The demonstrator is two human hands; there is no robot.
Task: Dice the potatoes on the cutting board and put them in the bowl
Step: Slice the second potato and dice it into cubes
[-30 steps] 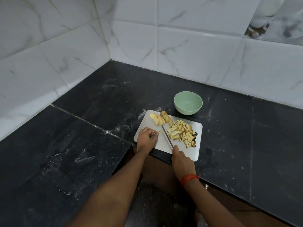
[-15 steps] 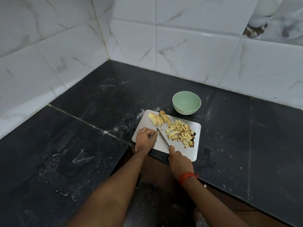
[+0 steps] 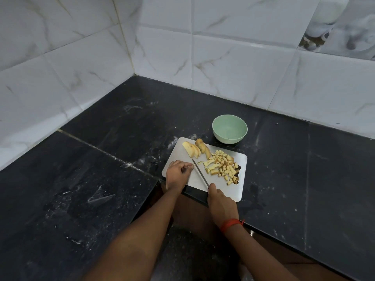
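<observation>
Knife (image 3: 200,173) handle hidden in right hand (image 3: 221,204)

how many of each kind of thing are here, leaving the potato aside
bowl: 1
cutting board: 1
knife: 1
hands: 2, left hand and right hand
total: 5
</observation>
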